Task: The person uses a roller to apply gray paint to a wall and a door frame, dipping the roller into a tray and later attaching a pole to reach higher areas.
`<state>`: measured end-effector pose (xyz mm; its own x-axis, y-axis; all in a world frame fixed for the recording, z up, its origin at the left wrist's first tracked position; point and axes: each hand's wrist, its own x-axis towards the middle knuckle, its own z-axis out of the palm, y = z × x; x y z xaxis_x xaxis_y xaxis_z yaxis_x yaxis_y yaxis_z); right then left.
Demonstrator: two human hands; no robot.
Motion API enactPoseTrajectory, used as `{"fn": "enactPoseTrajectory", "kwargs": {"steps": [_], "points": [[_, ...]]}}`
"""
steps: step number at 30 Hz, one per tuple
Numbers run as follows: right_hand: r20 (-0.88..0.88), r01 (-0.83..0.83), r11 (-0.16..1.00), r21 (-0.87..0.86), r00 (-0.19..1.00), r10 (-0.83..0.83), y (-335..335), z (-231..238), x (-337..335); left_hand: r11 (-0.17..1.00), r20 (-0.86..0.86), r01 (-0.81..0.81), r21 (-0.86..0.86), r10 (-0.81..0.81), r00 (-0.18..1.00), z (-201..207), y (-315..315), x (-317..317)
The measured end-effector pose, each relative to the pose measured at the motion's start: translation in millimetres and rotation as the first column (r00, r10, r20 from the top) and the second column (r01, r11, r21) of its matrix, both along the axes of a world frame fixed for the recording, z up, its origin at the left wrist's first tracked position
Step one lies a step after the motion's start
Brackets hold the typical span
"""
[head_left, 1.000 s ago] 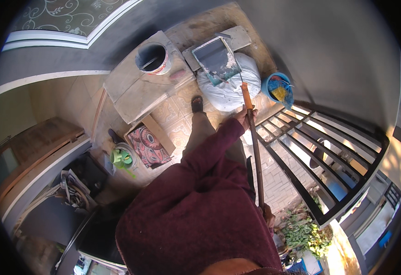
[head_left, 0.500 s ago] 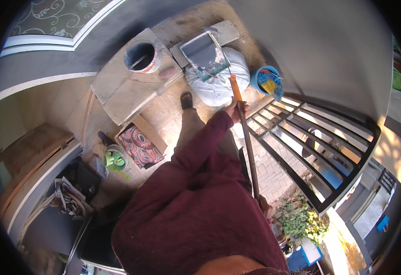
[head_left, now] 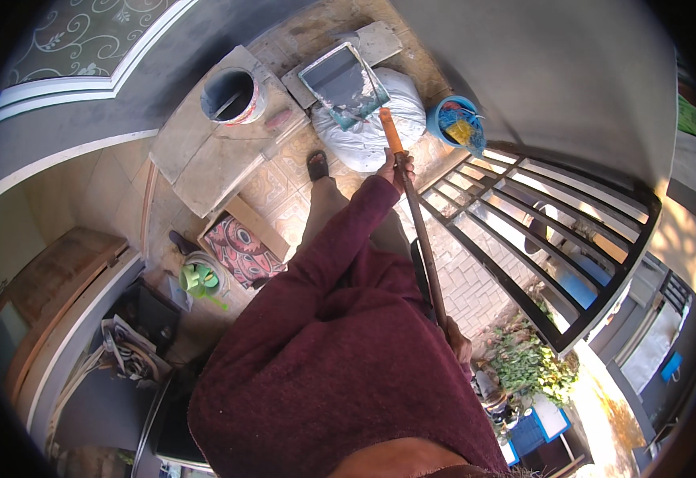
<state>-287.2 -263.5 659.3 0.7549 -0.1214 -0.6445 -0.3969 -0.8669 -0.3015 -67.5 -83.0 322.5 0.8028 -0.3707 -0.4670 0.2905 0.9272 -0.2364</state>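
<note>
A long brown pole [head_left: 423, 239] runs from beside my body up toward a paint tray [head_left: 326, 102]. At its far end is an orange handle [head_left: 390, 131] with a thin metal rod, apparently a paint roller's frame; I cannot make out the roller head. My left hand [head_left: 398, 169] is closed round the pole just below the orange handle. Lower down, my right hand [head_left: 459, 344] grips the pole near its back end, partly hidden by my sleeve. Grey paint lies in the tray, which rests tilted on a white sack [head_left: 356, 151].
A paint bucket [head_left: 259, 102] stands on a tiled ledge [head_left: 213, 171] at the left. Right of the sack is a blue bucket [head_left: 434, 119] holding blue and yellow material. A dark barred gate [head_left: 515, 309] stands at the right. Nearer are a cardboard box [head_left: 262, 227] and green container [head_left: 197, 279].
The orange handle has moved forward and left, closer to the tray's near corner. Both hands moved with the pole, and more of the right hand shows. The view has shifted slightly.
</note>
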Motion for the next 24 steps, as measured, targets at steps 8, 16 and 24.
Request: {"fn": "enactPoseTrajectory", "kwargs": {"steps": [8, 16, 24], "points": [[-0.075, 0.031, 0.996, -0.084, 0.997, -0.037, -11, -9, -1, 0.992, -0.083, 0.029, 0.122, -0.019, 0.996, -7, -11, -2], [-0.094, 0.002, 0.998, -0.059, 0.996, -0.007, -25, -15, -6, 0.964, -0.273, 0.168, 0.207, -0.108, 0.956, -14, -8, 1], [-0.174, -0.093, 0.994, -0.06, 0.981, 0.081, -44, -31, -13, 0.941, -0.372, 0.248, 0.23, -0.15, 0.916, -4, -13, 1]]}}
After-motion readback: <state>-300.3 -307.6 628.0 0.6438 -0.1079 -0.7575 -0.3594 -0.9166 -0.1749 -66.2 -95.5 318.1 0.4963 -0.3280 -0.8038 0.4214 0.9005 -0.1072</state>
